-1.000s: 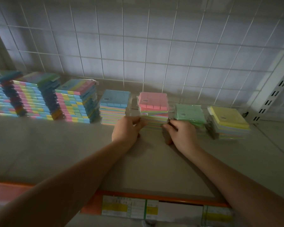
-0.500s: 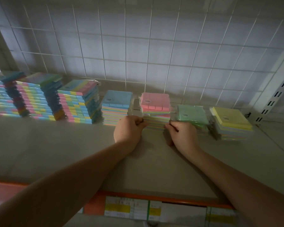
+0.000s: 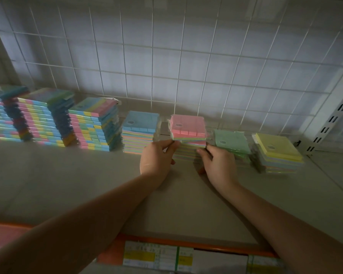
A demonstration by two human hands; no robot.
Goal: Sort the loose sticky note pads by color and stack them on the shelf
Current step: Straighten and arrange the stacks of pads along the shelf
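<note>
Both hands on the pink-topped stack, mid-shelf.
Left hand (image 3: pixel 156 159) pinches the top pink pad (image 3: pixel 188 126) at its left corner; right hand (image 3: pixel 218 165) grips the stack's right side. Pad sits slightly askew (wrapped, glossy). Blue stack (image 3: pixel 140 133) just beside, green stack (image 3: pixel 231 142) opposite, near the shelf (image 3: pixel 67 184) back edge.

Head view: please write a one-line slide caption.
Both hands, left hand and right hand, hold the pink-topped pad stack on the shelf.
</note>
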